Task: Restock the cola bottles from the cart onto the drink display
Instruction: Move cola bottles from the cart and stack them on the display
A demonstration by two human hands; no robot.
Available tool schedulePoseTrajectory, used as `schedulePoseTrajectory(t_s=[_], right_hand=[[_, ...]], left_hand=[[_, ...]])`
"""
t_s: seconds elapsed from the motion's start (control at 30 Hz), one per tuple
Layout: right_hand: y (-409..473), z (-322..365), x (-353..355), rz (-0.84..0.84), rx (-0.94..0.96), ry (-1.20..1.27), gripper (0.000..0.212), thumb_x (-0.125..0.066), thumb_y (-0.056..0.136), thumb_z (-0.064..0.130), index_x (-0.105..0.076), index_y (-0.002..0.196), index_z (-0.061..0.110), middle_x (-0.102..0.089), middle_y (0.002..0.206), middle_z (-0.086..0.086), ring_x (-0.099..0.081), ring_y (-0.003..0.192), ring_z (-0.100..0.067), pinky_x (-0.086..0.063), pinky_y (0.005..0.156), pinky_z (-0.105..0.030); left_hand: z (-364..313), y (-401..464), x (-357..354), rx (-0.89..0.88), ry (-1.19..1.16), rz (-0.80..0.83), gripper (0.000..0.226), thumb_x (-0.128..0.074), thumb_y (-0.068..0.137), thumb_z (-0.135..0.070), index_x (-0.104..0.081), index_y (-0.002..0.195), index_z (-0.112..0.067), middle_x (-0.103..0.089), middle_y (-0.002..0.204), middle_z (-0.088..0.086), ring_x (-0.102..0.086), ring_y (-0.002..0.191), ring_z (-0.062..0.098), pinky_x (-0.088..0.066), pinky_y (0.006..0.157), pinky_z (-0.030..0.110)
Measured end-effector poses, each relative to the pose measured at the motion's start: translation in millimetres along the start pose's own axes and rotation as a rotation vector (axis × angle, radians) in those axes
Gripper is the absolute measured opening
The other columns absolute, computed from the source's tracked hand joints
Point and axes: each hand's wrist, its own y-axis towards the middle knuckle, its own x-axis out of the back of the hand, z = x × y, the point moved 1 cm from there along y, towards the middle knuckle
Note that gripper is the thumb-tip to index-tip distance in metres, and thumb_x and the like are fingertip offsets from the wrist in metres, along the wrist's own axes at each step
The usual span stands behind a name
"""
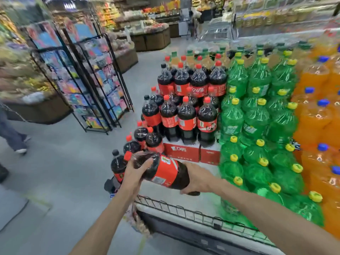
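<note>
Cola bottle [161, 171]: held on its side above the display's white lower shelf [184, 201], cap pointing left. Left hand [135, 172] fingers curled round the shoulder near the cap; right hand [197, 179] gripping the base. Stacked cola bottles [187, 115] stand behind.

Cola bottle [198, 83] labels carry blurred white Chinese characters.

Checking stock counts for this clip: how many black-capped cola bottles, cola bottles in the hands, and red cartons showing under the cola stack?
Black-capped cola bottles: 3
Held cola bottle, red cap, gripped by left hand and right hand: 1
Red cartons: 2
Total: 6
</note>
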Motion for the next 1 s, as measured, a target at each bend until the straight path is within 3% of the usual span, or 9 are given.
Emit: schedulePoseTrajectory(t_s=[0.13,0.23,0.3,0.4,0.57,0.63,0.77,0.87,1.0], right_hand=[[62.8,-5.8,-12.0,-0.011,-0.075,0.157,0.109,-0.091,0.049,0.062,-0.044,0.142,0.029,-0.063,0.132,0.009,-0.062,0.118,-0.017,-0.053,0.094,-0.036],[103.2,-19.3,-32.4,-0.064,-0.148,0.323,0.11,-0.094,0.047,0.058,-0.043,0.141,0.032,-0.06,0.13,0.015,-0.061,0.116,-0.009,-0.054,0.093,-0.03],[123.5,-26.9,-45.0,-0.118,-0.222,0.413,0.101,-0.096,0.049,0.049,-0.044,0.134,0.035,-0.058,0.123,0.023,-0.06,0.109,-0.001,-0.049,0.084,-0.016],[149.2,-36.1,-62.3,-0.162,-0.287,0.525,0.098,-0.1,0.055,0.035,-0.041,0.134,0.037,-0.054,0.121,0.034,-0.058,0.11,0.008,-0.043,0.082,-0.006],[182.9,-60.2,-105.1,-0.257,-0.397,0.676,0.115,-0.1,0.055,0.037,-0.035,0.15,0.041,-0.062,0.135,0.025,-0.059,0.125,0.003,-0.053,0.102,-0.033],[193.1,-71.8,-120.1,-0.304,-0.435,0.72,0.116,-0.1,0.055,0.031,-0.034,0.149,0.045,-0.065,0.128,0.028,-0.062,0.119,0.006,-0.057,0.097,-0.034],[217.6,-93.5,-153.4,-0.336,-0.507,0.794,0.106,-0.097,0.052,0.028,-0.038,0.134,0.059,-0.071,0.111,0.02,-0.072,0.101,-0.015,-0.063,0.075,-0.048],[235.8,-104.9,-173.7,-0.373,-0.496,0.858,0.107,-0.1,0.049,0.04,-0.037,0.132,0.06,-0.066,0.125,0.021,-0.068,0.114,-0.008,-0.062,0.09,-0.046],[254.4,-116.4,-195.0,-0.43,-0.489,0.839,0.102,-0.103,0.056,0.04,-0.04,0.136,0.048,-0.055,0.138,0.009,-0.06,0.127,-0.013,-0.056,0.102,-0.048]], left_hand=[[-14.2,82.1,10.9,-0.035,0.133,0.115,0.067,-0.092,0.063,-0.038,-0.066,0.122,-0.019,-0.073,0.122,0.016,-0.068,0.115,0.042,-0.056,0.1,0.054],[-20.2,142.7,11.4,-0.068,0.287,0.274,0.073,-0.091,0.069,-0.038,-0.062,0.134,-0.024,-0.073,0.128,0.004,-0.069,0.12,0.028,-0.057,0.098,0.042],[-20.4,179.5,10.3,-0.063,0.366,0.364,0.074,-0.091,0.071,-0.036,-0.059,0.137,-0.029,-0.072,0.129,-0.002,-0.069,0.12,0.018,-0.057,0.095,0.031],[-21.0,226.1,3.2,-0.067,0.503,0.532,0.066,-0.09,0.08,-0.024,-0.057,0.137,-0.027,-0.071,0.129,-0.003,-0.069,0.117,0.012,-0.058,0.095,0.027],[-2.7,285.7,-19.4,-0.138,0.723,0.706,0.075,-0.091,0.069,-0.046,-0.058,0.135,-0.028,-0.072,0.126,-0.004,-0.068,0.118,0.014,-0.054,0.106,0.042],[10.0,299.7,-28.5,-0.148,0.781,0.749,0.078,-0.09,0.067,-0.05,-0.057,0.135,-0.031,-0.07,0.128,-0.005,-0.066,0.12,0.014,-0.052,0.108,0.045],[33.1,319.9,-40.5,-0.143,0.87,0.779,0.079,-0.088,0.066,-0.051,-0.056,0.135,-0.033,-0.068,0.127,-0.009,-0.064,0.119,0.009,-0.051,0.107,0.042],[49.4,331.1,-45.6,-0.182,0.931,0.76,0.081,-0.088,0.065,-0.054,-0.055,0.136,-0.034,-0.062,0.132,-0.007,-0.059,0.124,0.012,-0.048,0.11,0.041],[68.2,336.5,-49.3,-0.217,0.99,0.748,0.081,-0.096,0.069,-0.029,-0.056,0.139,-0.025,-0.057,0.136,-0.005,-0.055,0.126,0.012,-0.043,0.112,0.031]])
